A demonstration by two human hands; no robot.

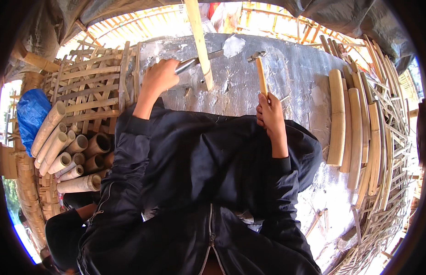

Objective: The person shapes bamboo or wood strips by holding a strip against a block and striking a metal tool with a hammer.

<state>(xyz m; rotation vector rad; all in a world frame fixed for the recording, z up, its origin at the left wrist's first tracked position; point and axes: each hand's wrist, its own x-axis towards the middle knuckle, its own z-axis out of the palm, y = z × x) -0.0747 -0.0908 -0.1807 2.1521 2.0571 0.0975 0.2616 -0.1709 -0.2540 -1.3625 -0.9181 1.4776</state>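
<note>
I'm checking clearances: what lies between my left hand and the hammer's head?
In the head view, a bladed metal tool and a pale bamboo strip crossing it.

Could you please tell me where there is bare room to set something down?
The grey sheet looks mostly bare between the hammer and the bamboo lengths rightward; a narrower patch separates hammer and bamboo strip. The left is crowded with bamboo tubes, the far right with thin slats.

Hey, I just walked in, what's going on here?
A person's left hand grips a metal bladed tool that crosses a pale bamboo strip. The right hand holds a hammer, its head apart from that tool. Bamboo tubes lie stacked at the left; long bamboo pieces lie at the right.
</note>
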